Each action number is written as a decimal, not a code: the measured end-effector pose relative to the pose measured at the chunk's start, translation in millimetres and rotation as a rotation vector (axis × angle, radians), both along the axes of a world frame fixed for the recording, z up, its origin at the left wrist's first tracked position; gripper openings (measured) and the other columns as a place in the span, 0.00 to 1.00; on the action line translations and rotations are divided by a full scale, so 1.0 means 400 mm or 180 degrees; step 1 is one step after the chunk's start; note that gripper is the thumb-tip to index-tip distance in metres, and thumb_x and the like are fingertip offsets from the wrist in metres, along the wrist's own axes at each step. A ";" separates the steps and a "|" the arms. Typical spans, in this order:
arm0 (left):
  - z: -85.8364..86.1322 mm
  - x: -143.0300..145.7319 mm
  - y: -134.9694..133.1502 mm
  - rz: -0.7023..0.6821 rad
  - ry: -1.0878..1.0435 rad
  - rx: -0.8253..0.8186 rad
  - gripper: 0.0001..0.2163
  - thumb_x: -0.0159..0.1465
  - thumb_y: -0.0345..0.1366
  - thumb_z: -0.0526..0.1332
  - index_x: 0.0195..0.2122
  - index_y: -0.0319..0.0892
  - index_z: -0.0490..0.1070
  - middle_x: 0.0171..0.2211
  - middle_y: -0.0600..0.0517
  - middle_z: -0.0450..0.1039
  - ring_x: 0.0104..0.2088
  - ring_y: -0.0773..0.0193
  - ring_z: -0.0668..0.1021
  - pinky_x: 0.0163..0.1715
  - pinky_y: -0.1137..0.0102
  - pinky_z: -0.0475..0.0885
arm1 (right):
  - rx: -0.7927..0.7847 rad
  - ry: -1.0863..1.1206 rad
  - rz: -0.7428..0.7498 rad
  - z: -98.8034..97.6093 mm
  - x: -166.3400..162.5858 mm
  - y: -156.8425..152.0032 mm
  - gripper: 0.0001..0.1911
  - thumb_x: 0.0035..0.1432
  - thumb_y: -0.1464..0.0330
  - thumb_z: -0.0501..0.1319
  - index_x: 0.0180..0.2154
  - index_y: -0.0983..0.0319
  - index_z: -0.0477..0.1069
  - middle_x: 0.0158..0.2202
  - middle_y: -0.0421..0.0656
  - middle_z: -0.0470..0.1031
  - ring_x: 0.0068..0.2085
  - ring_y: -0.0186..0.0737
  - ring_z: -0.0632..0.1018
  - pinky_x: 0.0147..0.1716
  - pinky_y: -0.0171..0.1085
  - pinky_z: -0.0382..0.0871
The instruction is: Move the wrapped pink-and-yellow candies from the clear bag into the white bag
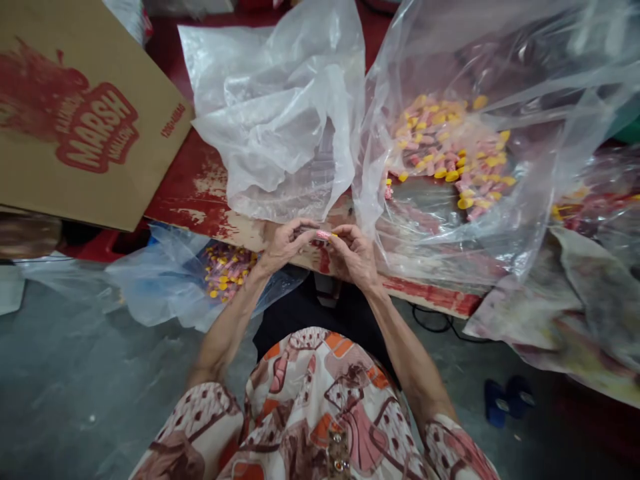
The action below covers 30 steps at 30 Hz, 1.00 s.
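Note:
Over the table's near edge, both my hands meet at a small pink tube with a yellow cap (324, 235). My left hand (286, 245) pinches its pink end between thumb and fingers. At the yellow end, my right hand (356, 253) has its thumb and fingers closed on the cap. Just beyond my hands lies a crumpled white plastic bag (280, 127). Many similar pink tubes with yellow caps (440, 143) lie in or under a large clear plastic bag (525, 220) on the right. More capped tubes (227, 270) sit in a bluish plastic bag (165, 280) below my left forearm.
A cardboard carton (100, 120) printed "Marsh Mallow" stands at the left. The worn red table (195, 193) runs across in front. Stained sheeting (540, 313) hangs over its right side. Blue slippers (507, 400) and a black cable (435, 323) lie on the floor.

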<state>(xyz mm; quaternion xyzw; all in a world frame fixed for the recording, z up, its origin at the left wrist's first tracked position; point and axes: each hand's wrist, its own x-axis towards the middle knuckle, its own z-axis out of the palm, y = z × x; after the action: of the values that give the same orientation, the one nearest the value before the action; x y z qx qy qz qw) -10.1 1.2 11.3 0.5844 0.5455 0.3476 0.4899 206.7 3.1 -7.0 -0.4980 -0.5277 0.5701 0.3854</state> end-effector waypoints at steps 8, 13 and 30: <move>0.010 0.125 0.039 -0.1114 0.2208 0.1207 0.04 0.76 0.29 0.58 0.44 0.43 0.72 0.45 0.43 0.80 0.47 0.52 0.84 0.43 0.64 0.74 | 0.1803 -0.1487 -0.1430 0.085 0.128 -0.028 0.15 0.77 0.62 0.55 0.50 0.58 0.79 0.48 0.50 0.82 0.51 0.49 0.83 0.56 0.50 0.79; 0.004 0.110 0.049 -0.0944 0.2129 0.1289 0.03 0.75 0.32 0.62 0.42 0.46 0.70 0.39 0.49 0.80 0.41 0.55 0.84 0.37 0.66 0.71 | 0.1838 -0.2279 -0.1918 0.037 0.315 0.209 0.13 0.71 0.64 0.55 0.46 0.60 0.77 0.45 0.51 0.80 0.45 0.50 0.80 0.51 0.52 0.77; -0.050 0.085 0.040 -0.0090 0.1251 0.1218 0.09 0.66 0.24 0.59 0.43 0.44 0.73 0.36 0.53 0.75 0.34 0.63 0.77 0.41 0.68 0.76 | 0.1832 -0.2009 -0.1818 0.085 0.341 0.200 0.14 0.71 0.56 0.62 0.48 0.59 0.75 0.42 0.46 0.80 0.34 0.43 0.78 0.39 0.45 0.75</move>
<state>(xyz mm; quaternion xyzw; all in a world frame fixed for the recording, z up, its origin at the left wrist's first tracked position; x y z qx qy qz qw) 24.0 17.4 -8.8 0.7302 0.5464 0.3174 0.2601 342.9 83.0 27.0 -0.6438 -0.5968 0.0956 0.4693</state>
